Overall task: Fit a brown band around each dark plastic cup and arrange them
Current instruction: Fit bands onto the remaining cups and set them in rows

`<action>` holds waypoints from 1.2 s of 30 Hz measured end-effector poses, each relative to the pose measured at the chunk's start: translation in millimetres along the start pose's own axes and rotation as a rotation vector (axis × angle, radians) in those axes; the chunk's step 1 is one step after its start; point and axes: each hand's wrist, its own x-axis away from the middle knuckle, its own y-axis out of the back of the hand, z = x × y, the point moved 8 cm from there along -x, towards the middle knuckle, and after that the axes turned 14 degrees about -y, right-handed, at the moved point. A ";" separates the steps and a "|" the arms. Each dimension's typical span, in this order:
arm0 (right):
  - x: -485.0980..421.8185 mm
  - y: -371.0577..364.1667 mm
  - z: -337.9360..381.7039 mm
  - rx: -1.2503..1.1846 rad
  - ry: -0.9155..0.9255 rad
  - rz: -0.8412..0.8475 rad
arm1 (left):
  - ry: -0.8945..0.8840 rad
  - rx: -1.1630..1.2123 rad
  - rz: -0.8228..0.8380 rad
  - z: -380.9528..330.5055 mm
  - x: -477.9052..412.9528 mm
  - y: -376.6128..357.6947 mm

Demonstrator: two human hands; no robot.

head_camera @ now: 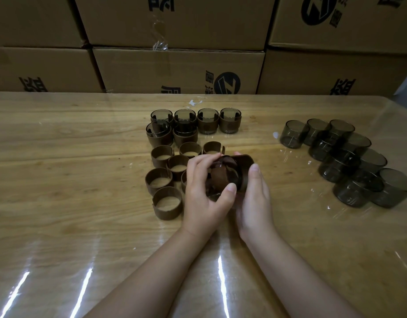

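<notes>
With left hand [204, 187] gripping the dark plastic cup [222, 174] and right hand [253, 198] clasping the brown band [245, 165], push squarely, avoiding tilt.

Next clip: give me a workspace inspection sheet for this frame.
Surface: wooden table under a glossy clear sheet, with glare streaks near the front.
Job's things: six banded cups in rows at the back; loose bands left of the hands; bare cups clustered on the right.
Clutter: white scraps near the far edge.
Hands: left hand grips the held cup; right hand grips the held band against it.
Cables: nothing seen.
Surroundings: stacked cardboard boxes behind the table.
</notes>
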 end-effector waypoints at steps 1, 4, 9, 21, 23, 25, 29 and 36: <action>-0.1 0.0 0.2 -0.001 -0.001 -0.003 | -0.001 0.000 -0.002 0.0 0.2 0.0; -1.1 0.1 -0.6 -0.018 -0.010 -0.006 | -0.006 -0.002 -0.002 -0.5 0.0 -0.3; -1.5 0.1 -2.6 -0.042 -0.019 -0.015 | -0.021 -0.015 0.002 -2.2 -0.1 -0.6; -6.0 1.2 1.8 -0.048 0.011 0.064 | 0.034 0.094 0.023 6.1 1.1 -7.0; -6.5 -1.1 5.6 -0.019 0.037 0.090 | 0.142 0.163 -0.065 16.0 3.6 -1.7; -6.0 -5.0 9.6 0.019 0.058 0.128 | 0.219 0.238 -0.122 23.8 5.9 1.1; -3.6 -12.5 16.0 0.114 0.086 0.223 | 0.226 0.355 -0.177 27.3 6.5 1.6; -0.6 -13.6 15.9 0.037 0.077 0.279 | 0.330 0.443 -0.166 33.3 4.0 0.9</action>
